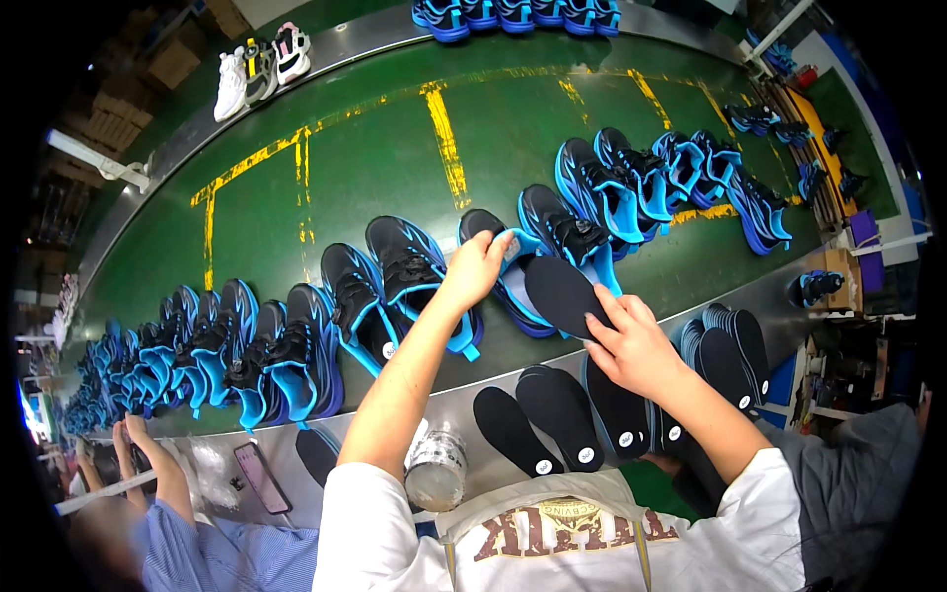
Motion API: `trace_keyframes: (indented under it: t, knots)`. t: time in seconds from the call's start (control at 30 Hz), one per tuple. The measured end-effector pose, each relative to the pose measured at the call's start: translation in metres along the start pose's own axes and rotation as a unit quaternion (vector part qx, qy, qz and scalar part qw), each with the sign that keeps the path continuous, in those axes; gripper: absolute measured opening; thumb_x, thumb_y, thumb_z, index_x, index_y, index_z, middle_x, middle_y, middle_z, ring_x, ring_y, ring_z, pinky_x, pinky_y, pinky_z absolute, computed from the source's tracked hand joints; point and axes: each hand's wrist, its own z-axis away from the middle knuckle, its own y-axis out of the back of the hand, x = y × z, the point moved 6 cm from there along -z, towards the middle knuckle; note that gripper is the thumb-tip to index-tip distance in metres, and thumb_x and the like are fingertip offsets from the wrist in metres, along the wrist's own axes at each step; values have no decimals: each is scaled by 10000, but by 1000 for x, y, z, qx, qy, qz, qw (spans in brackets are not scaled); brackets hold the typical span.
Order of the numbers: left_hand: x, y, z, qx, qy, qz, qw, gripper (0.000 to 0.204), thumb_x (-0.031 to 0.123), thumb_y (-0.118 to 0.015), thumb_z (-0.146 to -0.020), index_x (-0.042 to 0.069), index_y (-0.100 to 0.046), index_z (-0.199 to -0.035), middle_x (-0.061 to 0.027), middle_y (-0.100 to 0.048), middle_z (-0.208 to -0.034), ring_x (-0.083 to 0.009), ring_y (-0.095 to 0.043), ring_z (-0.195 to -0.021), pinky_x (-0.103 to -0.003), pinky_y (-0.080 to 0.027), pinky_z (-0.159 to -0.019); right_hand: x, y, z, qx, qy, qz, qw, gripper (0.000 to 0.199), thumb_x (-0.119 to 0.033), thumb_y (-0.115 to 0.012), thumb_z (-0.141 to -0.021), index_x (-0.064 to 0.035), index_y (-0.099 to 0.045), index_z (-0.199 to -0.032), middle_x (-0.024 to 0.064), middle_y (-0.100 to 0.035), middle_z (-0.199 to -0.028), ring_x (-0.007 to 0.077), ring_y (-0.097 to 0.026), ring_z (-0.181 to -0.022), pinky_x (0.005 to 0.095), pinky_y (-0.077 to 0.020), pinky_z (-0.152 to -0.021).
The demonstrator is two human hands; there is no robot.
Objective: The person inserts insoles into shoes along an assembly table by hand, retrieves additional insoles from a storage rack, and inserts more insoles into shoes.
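My left hand [475,266] is closed on the light-blue-lined opening of a black and blue sneaker [480,223], which sits on the green conveyor belt. In my right hand [631,343] is a black insole [562,294], pinched near one end between thumb and fingers. The insole slants over the sneaker's opening and hides part of it. Just left of my left hand stand more sneakers [402,252] of the same kind, one with a white round sticker showing inside. Another sneaker [557,222] is right behind the insole.
Spare black insoles [557,409] lie along the metal edge nearest me, beside a clear plastic jar [436,469] and a phone [261,479]. Sneaker rows [187,340] run left and right. Pale shoes [232,84] stand on the far ledge. A co-worker's arm [163,464] reaches in at left.
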Motion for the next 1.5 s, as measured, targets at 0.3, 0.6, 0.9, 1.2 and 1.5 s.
trace_keyframes:
  t: [0.3, 0.6, 0.9, 1.2, 1.5]
  knots:
    - [-10, -12, 8, 54, 84, 86, 991, 460, 397, -480, -848, -45, -567, -938, -223, -602, -757, -321, -606, -759, -364, -449, -667, -2, -66, -53, -91, 9, 111, 990, 138, -89, -538, -655, 8, -618, -713, 185, -561, -980, 259, -530, -829, 315, -445, -717]
    - [-26, -12, 2, 53, 98, 98, 989, 440, 379, -504, -854, -54, -577, -834, -80, -551, -648, -111, -478, -618, -274, -396, -562, 6, -90, -71, -39, -113, -23, 993, 200, -140, -569, -719, 22, -578, -837, 231, -513, -1063, 305, -556, -869, 372, -483, -734]
    - [-13, -9, 3, 26, 84, 150, 985, 486, 404, -550, -817, -73, -596, -894, -107, -605, -723, -131, -537, -677, -266, -427, -612, 34, -95, -82, -227, -62, -92, 968, 131, -137, -590, -650, -28, -637, -706, 211, -557, -821, 327, -582, -761, 408, -473, -703]
    - [-17, -11, 2, 16, 91, 103, 990, 455, 401, -493, -840, -42, -575, -781, -187, -569, -641, -251, -573, -614, -344, -423, -575, 29, -143, -90, -189, -5, 54, 981, 196, -145, -468, -778, -55, -612, -875, 151, -504, -894, 281, -519, -875, 367, -461, -728]
    - [-25, -18, -1, -49, 51, 131, 989, 392, 341, -452, -897, -25, -536, -783, -33, -460, -629, -88, -402, -634, -263, -370, -575, 33, -149, -98, -465, 11, 152, 872, 296, -123, -488, -785, -17, -609, -1033, 181, -420, -1213, 285, -409, -1134, 363, -357, -926]
